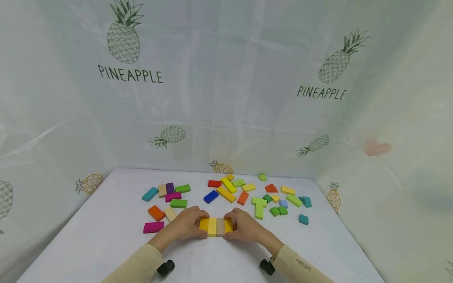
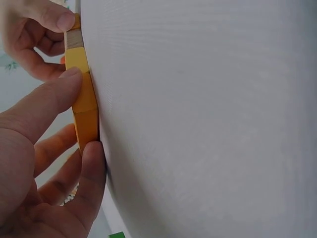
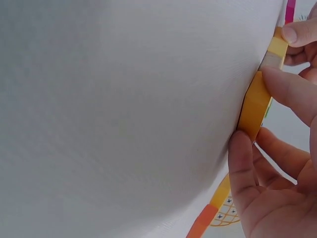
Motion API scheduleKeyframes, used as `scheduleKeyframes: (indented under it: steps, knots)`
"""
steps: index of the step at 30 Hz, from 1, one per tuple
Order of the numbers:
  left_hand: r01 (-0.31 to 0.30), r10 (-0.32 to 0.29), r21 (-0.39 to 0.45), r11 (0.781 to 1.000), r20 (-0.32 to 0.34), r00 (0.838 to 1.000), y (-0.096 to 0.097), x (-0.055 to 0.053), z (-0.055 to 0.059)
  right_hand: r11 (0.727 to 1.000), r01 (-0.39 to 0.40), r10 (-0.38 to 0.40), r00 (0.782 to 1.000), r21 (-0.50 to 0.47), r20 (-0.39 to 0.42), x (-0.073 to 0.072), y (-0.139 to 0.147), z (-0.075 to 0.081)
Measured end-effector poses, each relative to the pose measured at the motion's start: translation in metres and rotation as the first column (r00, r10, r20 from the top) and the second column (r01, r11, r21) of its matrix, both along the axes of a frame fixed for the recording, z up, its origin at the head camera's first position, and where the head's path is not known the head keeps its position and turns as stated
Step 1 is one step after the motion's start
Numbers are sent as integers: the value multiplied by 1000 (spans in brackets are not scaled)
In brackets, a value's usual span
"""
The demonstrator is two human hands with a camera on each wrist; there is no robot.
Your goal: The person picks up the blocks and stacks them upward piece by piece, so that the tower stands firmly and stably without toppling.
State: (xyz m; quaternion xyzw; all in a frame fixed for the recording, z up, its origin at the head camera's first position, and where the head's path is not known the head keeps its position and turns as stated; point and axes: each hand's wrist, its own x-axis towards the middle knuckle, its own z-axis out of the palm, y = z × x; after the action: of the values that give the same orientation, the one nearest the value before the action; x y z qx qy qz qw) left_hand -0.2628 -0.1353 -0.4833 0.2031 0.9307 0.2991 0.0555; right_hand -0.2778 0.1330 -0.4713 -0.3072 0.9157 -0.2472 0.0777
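A row of wooden blocks lies side by side on the white table, between my two hands. At its left end, my left hand [image 1: 187, 224] holds an orange-yellow block [image 1: 203, 224], thumb on the near edge and fingers round the outer side. Inward come a lighter yellow block [image 1: 212, 228] and a plain wood block [image 1: 220, 228]. My right hand [image 1: 246, 226] grips another orange-yellow block [image 1: 229, 225] at the right end. In the left wrist view, the left end block [image 2: 86, 124] rests close against the cloth; the right wrist view shows the right end block [image 3: 254, 105] between thumb and fingers.
Loose coloured blocks lie behind and beside the hands. On the left are a magenta block [image 1: 153, 227], an orange block [image 1: 156, 213] and ridged pale wood [image 1: 170, 214]. Behind sits a blue block [image 1: 210, 197]; rightward, green blocks [image 1: 259, 211] and a teal block [image 1: 303, 219].
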Motion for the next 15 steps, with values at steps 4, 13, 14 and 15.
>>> scheduleKeyframes:
  steps: [4,13,14,15]
  knots:
    - [-2,2,4,1000,3,1000,-1,0,0,1000,17,-17,1000,13,17,0,-1,0]
    - [1,-1,-4,1000,-5,1000,-1,0,0,1000,23,-24,998,13,59,0,0,4]
    - [0,0,-4,1000,-6,1000,0,0,0,1000,19,-19,998,9,65,1,2,5]
    - [1,-1,-3,1000,-5,1000,0,1,1,1000,18,-18,997,6,75,1,3,6]
